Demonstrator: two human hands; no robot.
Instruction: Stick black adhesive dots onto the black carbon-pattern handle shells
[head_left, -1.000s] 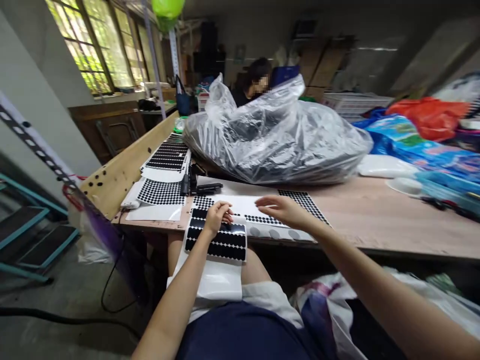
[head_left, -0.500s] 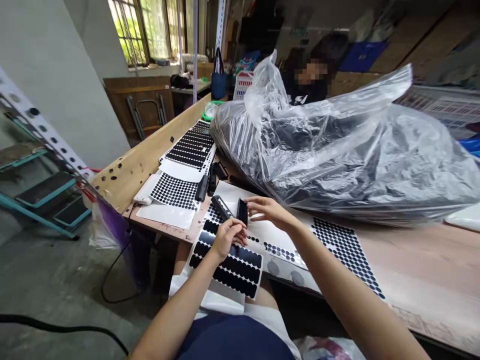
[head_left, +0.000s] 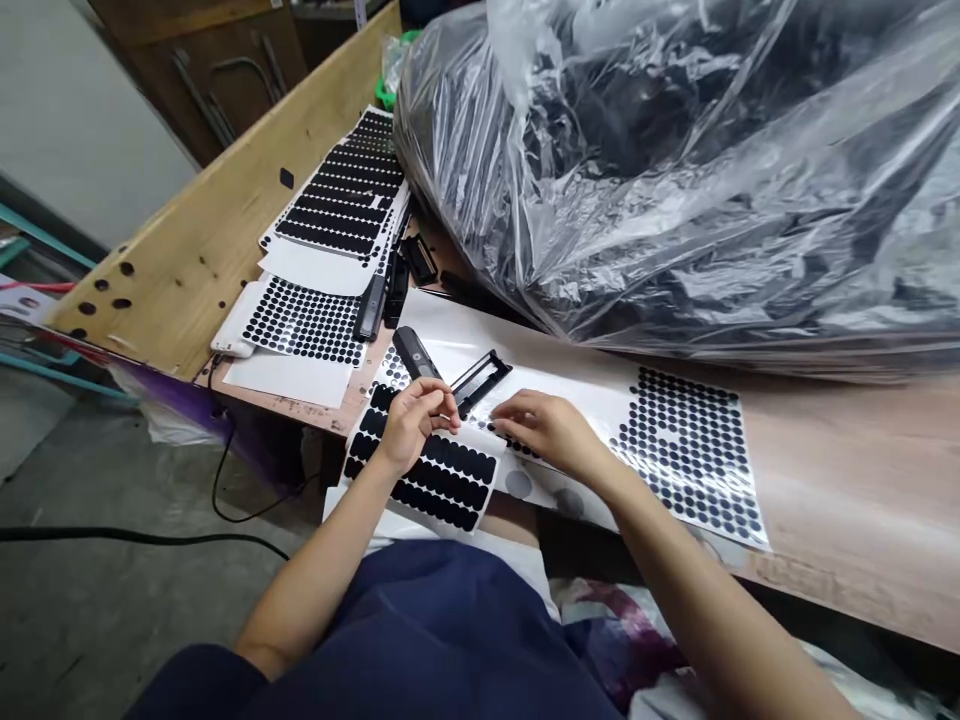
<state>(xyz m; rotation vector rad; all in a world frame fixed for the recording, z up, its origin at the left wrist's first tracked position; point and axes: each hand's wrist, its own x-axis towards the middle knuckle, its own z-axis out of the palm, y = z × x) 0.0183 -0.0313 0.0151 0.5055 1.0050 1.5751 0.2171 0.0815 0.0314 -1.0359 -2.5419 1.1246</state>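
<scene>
My left hand [head_left: 417,424] is closed in a pinch over the top of a sheet of black scalloped strips [head_left: 442,480]; whatever lies between the fingertips is too small to make out. Just beyond its fingers lies a black rectangular plastic frame [head_left: 480,384] with a long opening. A long dark plastic piece [head_left: 414,352] rests behind the hand, apart from the fingers. My right hand [head_left: 551,428] has its fingers bent together, tips down at a row of black dots on a white sheet [head_left: 592,385]. Anything in those fingertips is hidden.
A big clear plastic bag [head_left: 660,220] fills the table's back. At left lie more sheets of black strips [head_left: 341,200] and round dots [head_left: 304,320], with black plastic parts [head_left: 371,305] alongside. A wooden board [head_left: 217,190] edges the left side. A sheet of dots [head_left: 686,450] lies right.
The view has tipped downward. My right hand has left the black frame, which stood on edge and now lies with its opening showing, and has come down to the dots.
</scene>
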